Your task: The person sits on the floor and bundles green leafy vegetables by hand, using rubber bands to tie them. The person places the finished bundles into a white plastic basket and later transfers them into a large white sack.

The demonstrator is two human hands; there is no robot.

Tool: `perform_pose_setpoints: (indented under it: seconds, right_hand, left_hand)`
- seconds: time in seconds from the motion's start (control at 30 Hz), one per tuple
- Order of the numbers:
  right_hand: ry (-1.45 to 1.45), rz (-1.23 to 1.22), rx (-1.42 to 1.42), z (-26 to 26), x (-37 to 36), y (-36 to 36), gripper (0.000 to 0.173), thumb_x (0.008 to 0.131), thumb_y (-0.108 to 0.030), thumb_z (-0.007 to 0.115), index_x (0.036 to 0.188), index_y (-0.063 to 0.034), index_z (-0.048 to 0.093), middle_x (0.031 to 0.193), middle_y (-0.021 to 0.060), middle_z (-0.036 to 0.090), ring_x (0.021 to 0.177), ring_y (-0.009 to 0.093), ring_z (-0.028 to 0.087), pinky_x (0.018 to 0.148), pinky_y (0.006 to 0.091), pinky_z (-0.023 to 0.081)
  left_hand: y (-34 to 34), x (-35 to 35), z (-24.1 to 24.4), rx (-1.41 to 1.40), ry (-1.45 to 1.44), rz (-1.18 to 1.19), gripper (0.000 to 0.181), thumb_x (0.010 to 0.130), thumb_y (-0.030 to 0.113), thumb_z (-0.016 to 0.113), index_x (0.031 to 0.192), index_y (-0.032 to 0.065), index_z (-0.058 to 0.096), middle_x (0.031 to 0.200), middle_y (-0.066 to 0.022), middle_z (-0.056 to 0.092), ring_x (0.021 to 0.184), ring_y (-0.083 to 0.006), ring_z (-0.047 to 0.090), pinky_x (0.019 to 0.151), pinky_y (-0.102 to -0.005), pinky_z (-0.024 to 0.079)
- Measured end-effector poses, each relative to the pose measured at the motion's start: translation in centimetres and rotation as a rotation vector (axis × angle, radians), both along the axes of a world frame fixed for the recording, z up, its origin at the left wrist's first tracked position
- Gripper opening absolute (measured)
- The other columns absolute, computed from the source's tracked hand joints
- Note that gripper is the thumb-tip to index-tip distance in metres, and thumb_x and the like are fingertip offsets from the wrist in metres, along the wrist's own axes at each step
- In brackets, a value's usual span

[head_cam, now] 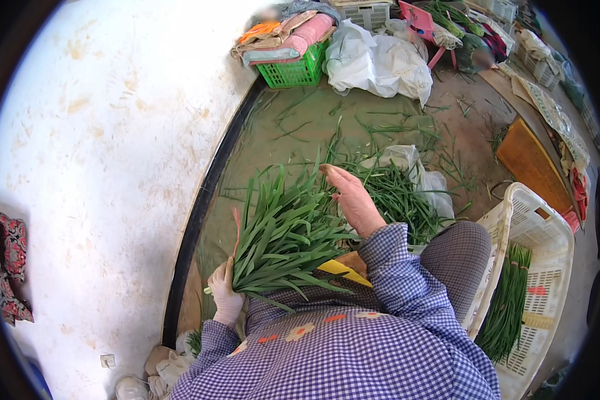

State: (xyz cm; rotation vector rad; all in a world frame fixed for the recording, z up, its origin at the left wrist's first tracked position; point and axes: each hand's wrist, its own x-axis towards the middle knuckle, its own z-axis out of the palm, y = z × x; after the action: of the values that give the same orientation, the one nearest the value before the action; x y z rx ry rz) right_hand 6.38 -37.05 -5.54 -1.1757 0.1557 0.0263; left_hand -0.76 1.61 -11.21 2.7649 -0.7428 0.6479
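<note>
My left hand [228,290], in a thin whitish glove, grips the pale stem ends of a bunch of flat green leaves, like garlic chives [285,235]. The leaves fan out to the right over my lap. A pink tie [236,227] stands up at the bunch's left side, above my fingers. My right hand [352,200] is raised at the upper right edge of the leaves, fingers slightly bent, with nothing seen in it. Beyond it, a loose heap of green leaves [405,197] lies on the ground beside clear plastic.
At my right, a white plastic crate [510,210] holds tied green bundles [507,305]. A wooden board [535,167] lies beyond it. Ahead are a green crate [300,65] topped with cloths and a white plastic sheet [375,60]. A white wall [105,150] bounds the left.
</note>
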Motion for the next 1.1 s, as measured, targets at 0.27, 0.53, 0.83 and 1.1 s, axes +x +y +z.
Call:
perform_pose_setpoints:
  seconds: [0.27,0.53,0.83,1.1]
  right_hand:
    - [-0.261,-0.131,0.063,-2.0,2.0,1.5,0.015,0.085,-0.012,0.068,0.095,-0.0011,0.071,0.106,-0.0002,0.064,0.096,0.013,0.057,0.087,0.0287,0.043]
    - [-0.388,-0.614,-1.032,-1.0,2.6,-1.1,0.029,0.089,-0.03,0.062,0.094,-0.0024,0.07,0.1,0.0111,0.065,0.097,0.03,0.059,0.086,0.0411,0.044]
    - [-0.238,-0.035,-0.756,1.3,2.2,1.7,0.031,0.09,-0.025,0.067,0.095,0.0057,0.068,0.073,0.0069,0.065,0.065,0.014,0.053,0.062,0.0306,0.045]
    - [-0.523,-0.079,-0.851,0.9,1.2,0.2,0.019,0.087,-0.015,0.063,0.092,0.0021,0.069,0.082,0.0187,0.067,0.071,0.035,0.062,0.066,0.0393,0.05]
  left_hand:
    - [-0.7,0.1,0.7,-0.008,-0.019,0.012,0.07,0.07,0.02,0.068,0.135,0.0052,0.048,0.116,-0.0126,0.057,0.104,-0.0331,0.054,0.087,-0.0455,0.04]
    - [-1.1,-0.3,1.9,0.103,-0.043,0.038,0.067,0.069,0.015,0.064,0.134,0.0091,0.05,0.116,-0.0111,0.056,0.108,-0.031,0.053,0.089,-0.0457,0.038]
    - [-1.2,-0.5,2.6,0.154,-0.048,0.044,0.065,0.069,0.012,0.061,0.134,0.0113,0.052,0.117,-0.0122,0.055,0.109,-0.0312,0.053,0.089,-0.0454,0.039]
    - [-1.5,-0.5,2.5,0.126,-0.066,0.04,0.064,0.071,0.014,0.061,0.134,0.0105,0.053,0.116,-0.0124,0.056,0.107,-0.0312,0.054,0.088,-0.0442,0.039]
